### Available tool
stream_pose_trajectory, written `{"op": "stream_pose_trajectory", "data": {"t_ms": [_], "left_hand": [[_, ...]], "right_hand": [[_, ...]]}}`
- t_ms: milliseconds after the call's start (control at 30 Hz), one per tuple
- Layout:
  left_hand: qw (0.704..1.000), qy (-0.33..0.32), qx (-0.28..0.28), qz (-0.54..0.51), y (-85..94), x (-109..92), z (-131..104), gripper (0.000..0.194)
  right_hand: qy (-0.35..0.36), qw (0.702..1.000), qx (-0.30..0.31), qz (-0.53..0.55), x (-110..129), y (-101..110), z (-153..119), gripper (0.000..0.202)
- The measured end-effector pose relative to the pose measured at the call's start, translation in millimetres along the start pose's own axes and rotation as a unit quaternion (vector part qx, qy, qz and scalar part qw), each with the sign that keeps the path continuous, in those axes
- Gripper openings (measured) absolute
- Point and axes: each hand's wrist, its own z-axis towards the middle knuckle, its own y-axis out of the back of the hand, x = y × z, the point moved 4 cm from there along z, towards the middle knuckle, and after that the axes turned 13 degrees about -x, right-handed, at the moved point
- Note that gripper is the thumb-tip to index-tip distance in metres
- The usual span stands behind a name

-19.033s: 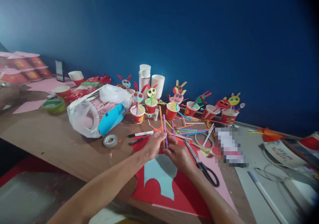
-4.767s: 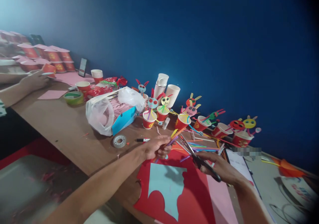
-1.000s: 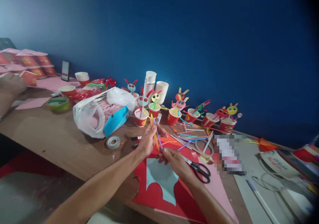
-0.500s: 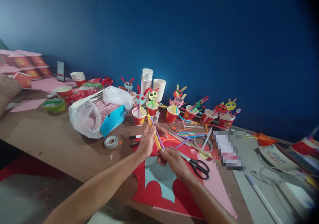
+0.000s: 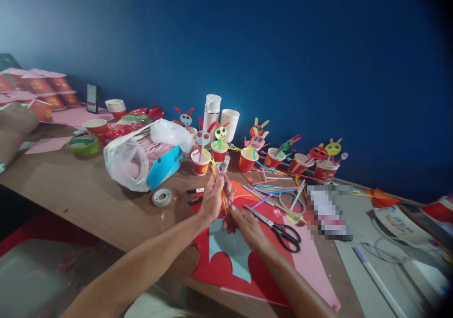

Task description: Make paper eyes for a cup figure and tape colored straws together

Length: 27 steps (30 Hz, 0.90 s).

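My left hand (image 5: 213, 199) and my right hand (image 5: 246, 226) both grip a small bundle of coloured straws (image 5: 220, 184), orange, yellow and purple, held nearly upright above a red paper sheet (image 5: 226, 271). The left hand holds the bundle higher up, the right pinches its lower end. A light blue cut-out (image 5: 226, 249) lies on the red sheet just below my hands. Black-handled scissors (image 5: 279, 226) lie open on the table to the right of my right hand, untouched.
A row of red paper cups with bunny-face figures (image 5: 255, 155) stands along the blue wall. Loose straws (image 5: 272, 190), a tape roll (image 5: 162, 196), markers (image 5: 195, 191), a white plastic bag (image 5: 130, 160) and stacked white cups (image 5: 229, 124) crowd the table. Another person's hand (image 5: 14, 120) is at the far left.
Earlier my right hand held the scissors near the straws; they now lie on the table. In the last second both hands stay on the straw bundle, drawing slightly closer together.
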Motion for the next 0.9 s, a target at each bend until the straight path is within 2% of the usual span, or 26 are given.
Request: {"op": "stream_pose_trajectory", "data": {"t_ms": [200,433,567,700,800,900], "left_hand": [[1.0,-0.006,-0.025,0.006,0.1,-2.7,-0.3,0.016],[0.998,-0.022,-0.045,0.033,3.5,-0.9,-1.3,0.021],[0.999,-0.025,-0.017,0.044,0.1,-0.9,-4.2,0.022],[0.998,0.022,0.014,0.051,4.5,-10.7,1.1,0.034],[0.995,0.079,0.031,0.052,19.1,-33.2,12.5,0.041],[0.975,0.166,0.079,0.122,30.4,-56.5,19.6,0.047]], "right_hand": [[0.015,1.0,-0.017,0.02,-3.7,-2.9,1.8,0.048],[0.043,0.998,-0.038,-0.011,-6.6,2.2,4.9,0.044],[0.071,0.994,-0.048,-0.067,-5.8,13.1,7.7,0.044],[0.093,0.988,-0.03,-0.12,5.6,32.5,8.9,0.042],[0.098,0.983,0.01,-0.155,21.0,45.6,3.1,0.041],[0.079,0.969,0.125,-0.2,35.3,45.3,-11.0,0.038]]}}
